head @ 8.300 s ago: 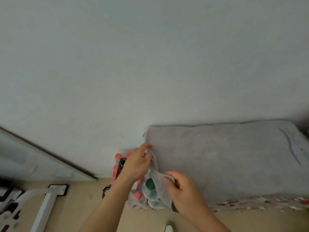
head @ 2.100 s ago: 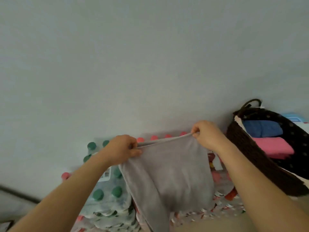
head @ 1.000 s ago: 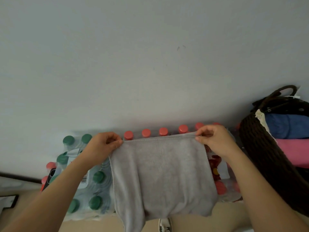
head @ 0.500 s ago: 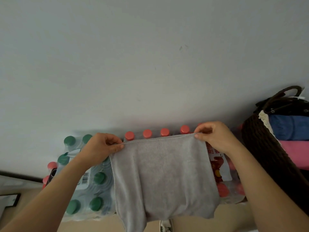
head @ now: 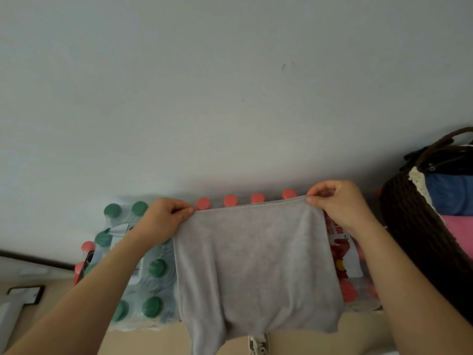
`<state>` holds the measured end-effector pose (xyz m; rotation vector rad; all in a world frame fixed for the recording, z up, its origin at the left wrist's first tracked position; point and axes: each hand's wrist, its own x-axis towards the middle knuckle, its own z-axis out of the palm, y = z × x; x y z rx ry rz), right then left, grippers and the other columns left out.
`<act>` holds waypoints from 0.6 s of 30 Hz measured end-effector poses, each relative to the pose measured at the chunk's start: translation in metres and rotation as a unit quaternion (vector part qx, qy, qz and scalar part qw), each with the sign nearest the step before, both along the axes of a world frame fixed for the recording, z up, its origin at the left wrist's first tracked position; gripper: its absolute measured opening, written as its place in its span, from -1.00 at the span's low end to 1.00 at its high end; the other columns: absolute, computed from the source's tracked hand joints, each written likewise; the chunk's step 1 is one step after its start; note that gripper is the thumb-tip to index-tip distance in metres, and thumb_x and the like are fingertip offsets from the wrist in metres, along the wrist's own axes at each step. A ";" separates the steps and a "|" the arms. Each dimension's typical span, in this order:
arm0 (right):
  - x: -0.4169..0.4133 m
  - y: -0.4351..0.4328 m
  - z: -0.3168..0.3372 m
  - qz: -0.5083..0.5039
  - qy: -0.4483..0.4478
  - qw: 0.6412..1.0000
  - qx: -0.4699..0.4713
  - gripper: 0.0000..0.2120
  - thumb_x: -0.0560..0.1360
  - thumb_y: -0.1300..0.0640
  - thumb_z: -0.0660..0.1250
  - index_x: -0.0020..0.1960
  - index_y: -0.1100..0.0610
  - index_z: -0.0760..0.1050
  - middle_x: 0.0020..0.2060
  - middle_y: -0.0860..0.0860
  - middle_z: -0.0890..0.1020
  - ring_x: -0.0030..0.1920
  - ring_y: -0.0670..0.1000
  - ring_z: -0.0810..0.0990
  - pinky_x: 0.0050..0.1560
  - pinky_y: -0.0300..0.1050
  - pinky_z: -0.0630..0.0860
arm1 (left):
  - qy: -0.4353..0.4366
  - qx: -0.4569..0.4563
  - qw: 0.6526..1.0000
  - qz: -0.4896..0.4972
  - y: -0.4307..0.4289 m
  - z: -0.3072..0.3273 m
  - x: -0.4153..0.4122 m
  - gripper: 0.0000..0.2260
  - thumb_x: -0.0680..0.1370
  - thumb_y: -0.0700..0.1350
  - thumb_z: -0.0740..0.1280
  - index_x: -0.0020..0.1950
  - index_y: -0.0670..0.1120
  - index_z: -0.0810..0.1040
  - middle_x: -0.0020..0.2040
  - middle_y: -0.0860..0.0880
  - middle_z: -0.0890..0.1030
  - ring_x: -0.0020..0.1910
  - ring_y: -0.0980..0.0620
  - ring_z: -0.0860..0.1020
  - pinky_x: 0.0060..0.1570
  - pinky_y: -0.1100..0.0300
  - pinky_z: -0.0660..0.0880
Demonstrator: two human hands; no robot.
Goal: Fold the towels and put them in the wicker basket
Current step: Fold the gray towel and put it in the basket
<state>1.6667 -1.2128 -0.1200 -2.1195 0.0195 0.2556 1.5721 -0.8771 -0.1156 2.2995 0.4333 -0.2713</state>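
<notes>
A grey towel (head: 256, 267) hangs folded over in front of me, its top edge stretched level. My left hand (head: 163, 219) pinches the top left corner and my right hand (head: 337, 201) pinches the top right corner. The lower left part of the towel droops longer than the rest. The dark brown wicker basket (head: 419, 234) stands at the right edge, with a folded blue towel (head: 450, 196) and a pink towel (head: 460, 234) inside it.
Behind the towel sit shrink-wrapped packs of bottles, green-capped (head: 143, 285) on the left and red-capped (head: 243, 199) along the white wall (head: 230, 85). A shoe (head: 258, 344) shows on the beige floor below. A white frame piece (head: 12, 308) lies at far left.
Since half a second ago both hands keep the same grip on the towel's top corners and have hardly moved. Earlier the towel was lifted off the bottle packs and folded in half.
</notes>
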 end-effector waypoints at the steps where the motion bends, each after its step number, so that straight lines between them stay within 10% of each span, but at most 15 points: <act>1: 0.001 0.000 -0.001 0.002 -0.006 1.000 -0.010 -0.91 0.39 0.29 0.48 -0.18 0.13 0.63 -0.22 0.07 0.66 -0.17 0.00 0.61 -0.17 -0.25 0.49 | 0.009 0.028 0.999 -0.020 -0.002 -0.001 0.002 -0.83 0.59 -0.11 0.29 -0.14 -0.01 0.63 -0.21 0.03 0.66 -0.20 0.07 0.56 -0.27 0.37 0.39; 18: -0.057 -0.011 -0.001 -0.016 -0.202 0.967 -0.157 -0.71 0.46 0.07 0.40 0.16 0.12 0.53 0.03 0.10 0.56 -0.01 0.13 0.56 0.02 0.05 0.53 | -0.178 0.173 0.967 0.065 -0.039 0.008 -0.067 -0.82 0.48 -0.11 0.42 0.06 -0.06 0.58 -0.07 0.03 0.55 -0.16 0.03 0.53 -0.13 0.14 0.46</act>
